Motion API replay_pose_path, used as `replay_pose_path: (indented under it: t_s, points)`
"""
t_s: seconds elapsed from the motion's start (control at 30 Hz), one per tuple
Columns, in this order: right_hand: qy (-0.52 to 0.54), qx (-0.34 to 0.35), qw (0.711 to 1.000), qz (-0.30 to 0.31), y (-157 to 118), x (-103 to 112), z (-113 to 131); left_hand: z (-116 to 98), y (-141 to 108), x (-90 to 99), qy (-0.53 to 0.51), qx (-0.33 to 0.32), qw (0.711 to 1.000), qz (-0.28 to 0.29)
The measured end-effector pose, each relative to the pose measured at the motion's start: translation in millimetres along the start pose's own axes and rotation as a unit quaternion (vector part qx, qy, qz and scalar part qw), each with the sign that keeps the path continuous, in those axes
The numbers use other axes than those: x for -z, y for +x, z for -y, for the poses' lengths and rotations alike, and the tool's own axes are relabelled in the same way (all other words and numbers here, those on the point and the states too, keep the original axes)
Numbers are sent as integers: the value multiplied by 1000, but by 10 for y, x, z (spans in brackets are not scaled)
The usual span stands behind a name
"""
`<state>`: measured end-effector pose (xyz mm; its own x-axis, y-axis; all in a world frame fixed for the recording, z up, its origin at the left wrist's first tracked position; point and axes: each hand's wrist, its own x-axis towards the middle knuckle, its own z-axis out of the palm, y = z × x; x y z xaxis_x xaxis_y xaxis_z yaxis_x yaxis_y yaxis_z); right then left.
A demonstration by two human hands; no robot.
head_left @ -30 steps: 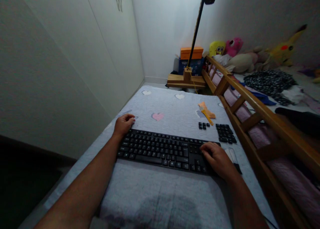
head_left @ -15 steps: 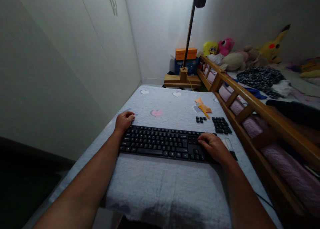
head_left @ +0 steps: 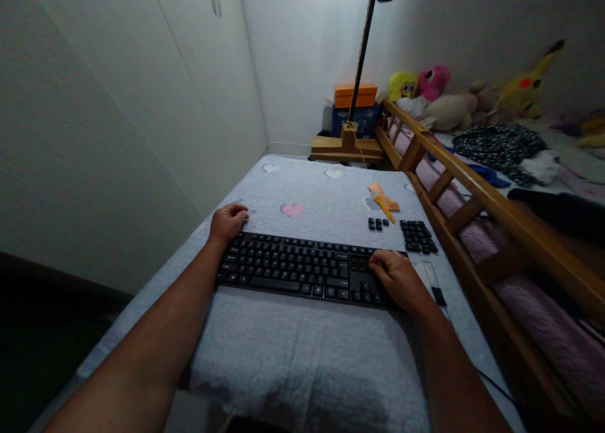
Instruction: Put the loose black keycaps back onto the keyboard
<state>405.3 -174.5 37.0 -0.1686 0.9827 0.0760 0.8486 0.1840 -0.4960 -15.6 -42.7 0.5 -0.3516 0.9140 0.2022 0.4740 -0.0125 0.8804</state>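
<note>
1. A white wardrobe (head_left: 142, 99) fills the left side of the frame, its handles near the top.
2. Left of centre, the person's left hand (head_left: 227, 224) rests near the keyboard's upper left corner, fingers curled inward; whether anything is pinched in them cannot be told.
3. The black computer keyboard (head_left: 278, 266) lies flat across the middle of the frame on a pale quilted cover (head_left: 265, 332) printed with hearts, between the two hands.
4. At upper centre, a wooden stand base (head_left: 326, 146) carries a dark pole; an orange box (head_left: 354, 96) sits on a blue box (head_left: 338, 123) behind it.
5. Right of centre, a small group of black keycaps (head_left: 379, 224) lies near a yellow-handled brush (head_left: 385, 210), which overlaps an orange cloth (head_left: 375, 188).
6. Below these, the person's right hand (head_left: 399, 278) lies over the keyboard's right end, fingers bent together; the view does not show whether they grip anything.
7. Farther right are a larger block of keycaps (head_left: 418, 236) and a wire loop with a black end (head_left: 439, 296).
8. A wooden bed rail (head_left: 477, 196) runs down the right side, with plush toys (head_left: 449, 113) beyond it.
</note>
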Motion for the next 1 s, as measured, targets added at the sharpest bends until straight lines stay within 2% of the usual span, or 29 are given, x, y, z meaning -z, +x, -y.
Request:
replay_pose_path:
  t_s: [0.73, 1.0]
  points:
    - [-60, -9, 998, 7, 2, -25, 52, -25, 0, 24, 24, 11, 999, 22]
    - [-36, -10, 999, 6, 9, -21, 27, -74, -27, 36, 31, 13, 999, 28]
